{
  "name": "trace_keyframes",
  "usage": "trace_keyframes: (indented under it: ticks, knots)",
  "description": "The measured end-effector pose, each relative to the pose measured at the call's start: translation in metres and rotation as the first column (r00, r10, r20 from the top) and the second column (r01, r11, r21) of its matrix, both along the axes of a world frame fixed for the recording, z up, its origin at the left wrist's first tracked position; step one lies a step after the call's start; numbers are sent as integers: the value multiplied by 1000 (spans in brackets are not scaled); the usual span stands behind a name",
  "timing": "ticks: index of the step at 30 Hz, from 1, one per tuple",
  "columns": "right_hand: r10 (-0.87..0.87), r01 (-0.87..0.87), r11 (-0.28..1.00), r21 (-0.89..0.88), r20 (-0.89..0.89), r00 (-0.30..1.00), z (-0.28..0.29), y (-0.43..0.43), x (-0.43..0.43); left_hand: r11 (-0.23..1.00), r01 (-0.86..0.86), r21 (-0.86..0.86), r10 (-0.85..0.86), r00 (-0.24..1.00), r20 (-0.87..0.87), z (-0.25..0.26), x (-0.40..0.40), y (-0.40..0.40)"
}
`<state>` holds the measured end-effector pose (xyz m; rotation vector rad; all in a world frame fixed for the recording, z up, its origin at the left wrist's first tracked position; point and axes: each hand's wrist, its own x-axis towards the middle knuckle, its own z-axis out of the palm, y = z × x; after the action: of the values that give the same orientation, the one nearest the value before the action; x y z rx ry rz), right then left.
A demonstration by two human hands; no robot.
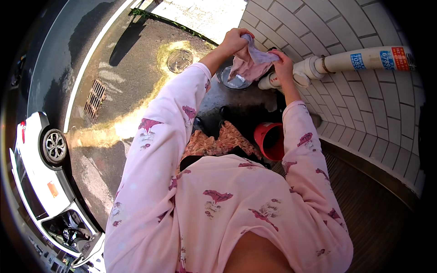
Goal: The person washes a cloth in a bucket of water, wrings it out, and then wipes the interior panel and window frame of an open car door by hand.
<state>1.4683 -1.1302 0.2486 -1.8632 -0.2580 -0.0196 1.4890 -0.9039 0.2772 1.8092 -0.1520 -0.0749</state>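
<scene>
Stretched between my two hands is a damp-looking pink and lilac cloth [254,61]. My left hand [235,41] grips its upper left corner, and my right hand [283,63] pinches the edge on the other side. The cloth's lower part hangs in folds in front of a round basin [235,79], hiding part of it. Whether the cloth touches the basin, I cannot tell. Nearer to me, a red bucket [269,140] stands beside my right forearm, its inside dark.
A white drainpipe [336,65] with stickers runs along the tiled wall [344,112] at right. On the pavement at left are a drain grate [95,99] and a round manhole cover [180,61]. A white car [51,194] is parked at far left.
</scene>
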Motion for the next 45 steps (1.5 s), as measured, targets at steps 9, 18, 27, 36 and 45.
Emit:
trace_keyframes:
  ticks: [9,18,27,36,45]
  knots:
    - [-137,22,815,-579,-155,978,-50,-26,-55,797,-79,599,131,990,-44,-73,-56,39]
    - [-89,-437,798,-416,-798,597,-110,-52,-204,927,8,375,280,649,-707,-163,-189,108]
    - [-111,-402,755,-519,-705,701,-162,-14,-205,884,46,465,271,760,-590,-226,-236,97]
    - [54,-404,810,-426,-631,774,-260,81,-127,919,-8,394,282,711,-644,-314,-273,75]
    - [22,-452,447,-772,-496,868,-556,82,28,918,-332,219,383,593,-708,-485,-216,40]
